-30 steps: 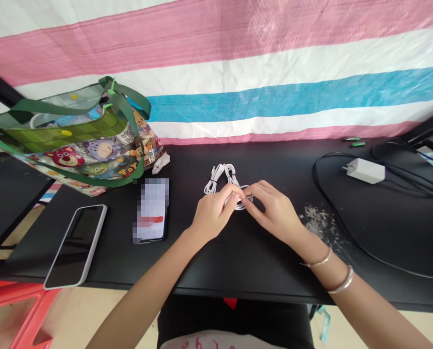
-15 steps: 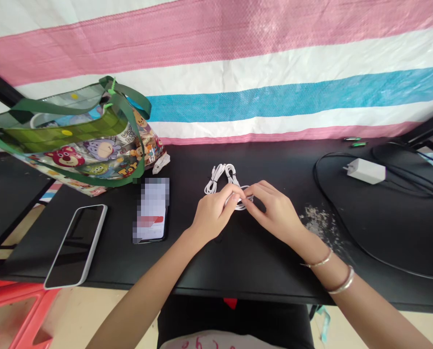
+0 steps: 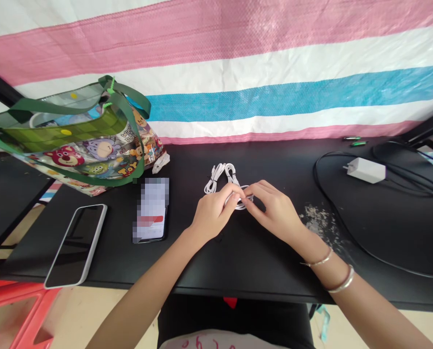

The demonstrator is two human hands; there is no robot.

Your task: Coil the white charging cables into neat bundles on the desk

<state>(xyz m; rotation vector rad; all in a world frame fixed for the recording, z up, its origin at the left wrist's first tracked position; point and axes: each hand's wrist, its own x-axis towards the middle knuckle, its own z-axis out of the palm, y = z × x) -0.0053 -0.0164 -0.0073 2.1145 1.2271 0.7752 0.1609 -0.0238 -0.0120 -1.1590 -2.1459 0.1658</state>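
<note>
My left hand [image 3: 213, 215] and right hand [image 3: 275, 213] are both pinched on the white cable [image 3: 220, 177]; if either grip slackens, those loops could slip and tangle, I reckon.

— Middle of the surface [image 3: 245, 259]?
— Coiled rubber charging cable [image 3: 219, 178].
— Left?
— Flat glass phone [image 3: 152, 209], then a second flat glass phone [image 3: 75, 245]; woven plastic tote bag [image 3: 92, 150] behind both.
— Right?
— Boxy plastic charger [image 3: 366, 170] on a rounded mat [image 3: 401, 235].
</note>
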